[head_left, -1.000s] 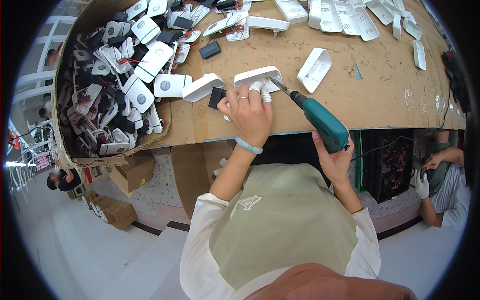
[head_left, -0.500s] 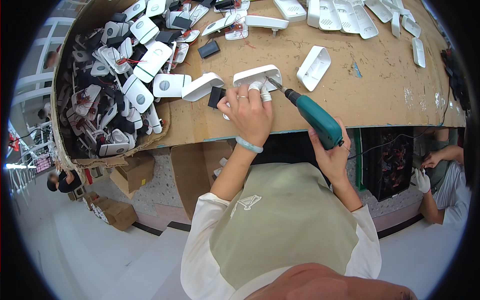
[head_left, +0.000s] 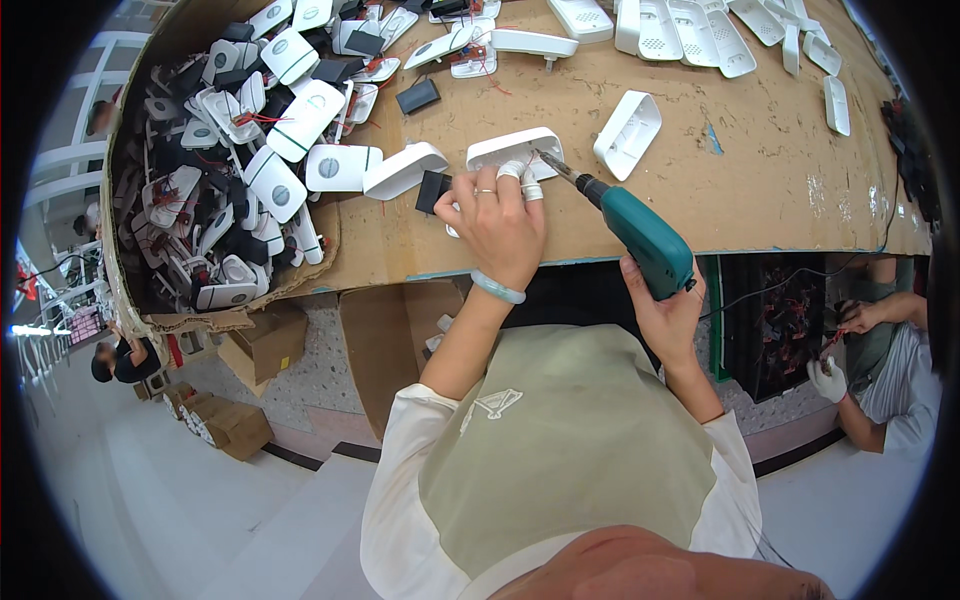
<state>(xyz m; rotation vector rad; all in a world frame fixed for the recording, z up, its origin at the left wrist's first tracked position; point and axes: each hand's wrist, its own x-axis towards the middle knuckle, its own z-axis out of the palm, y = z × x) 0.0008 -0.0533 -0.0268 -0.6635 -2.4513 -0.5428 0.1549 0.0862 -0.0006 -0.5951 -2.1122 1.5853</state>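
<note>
1. Left hand [head_left: 497,230]: fingers bunched up against a white shell [head_left: 498,150], can't tell if they're actually pinching it.
2. That shell's on the cardboard tabletop [head_left: 760,185], open side facing the person.
3. Another shell [head_left: 628,137] lies just beyond, on its own.
4. Teal tool [head_left: 645,238], its thin tip reaching inside the first shell.
5. Right hand [head_left: 667,318], wrapped round the tool's back end.

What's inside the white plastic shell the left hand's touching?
Inside the white plastic shell, the metal tip of the teal corded tool and white-covered fingertips of the left hand show. The fingers hide part; what's beneath them can't be seen.
</note>
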